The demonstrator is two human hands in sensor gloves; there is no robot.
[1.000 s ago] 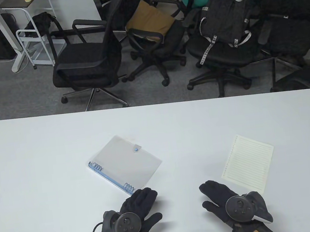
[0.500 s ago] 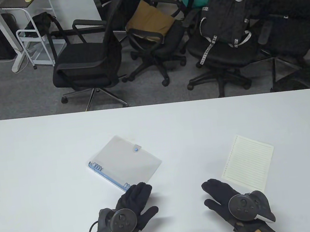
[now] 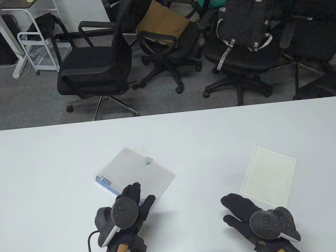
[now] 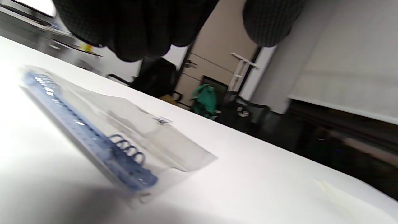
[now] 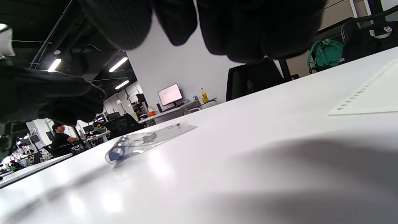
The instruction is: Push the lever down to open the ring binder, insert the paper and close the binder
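A closed ring binder (image 3: 143,173) with a clear cover and blue rings lies slanted at the middle of the white table (image 3: 38,166). My left hand (image 3: 137,194) reaches over the binder's near corner, above the lower set of rings, fingers straight and holding nothing. In the left wrist view the fingers (image 4: 140,31) hang above the binder (image 4: 124,130), apart from it. A lined, punched sheet of paper (image 3: 269,174) lies to the right. My right hand (image 3: 234,205) rests flat on the table just left of the paper's near corner, fingers relaxed. The right wrist view shows the binder (image 5: 149,138) and paper (image 5: 373,96).
Several black office chairs (image 3: 96,67) stand beyond the table's far edge, one carrying a black backpack (image 3: 243,18). A cable (image 3: 89,249) trails from my left tracker. Bare tabletop lies between binder and paper.
My left hand has moved forward and a little left, from the table in front of the binder to over its near corner. The right hand has hardly moved.
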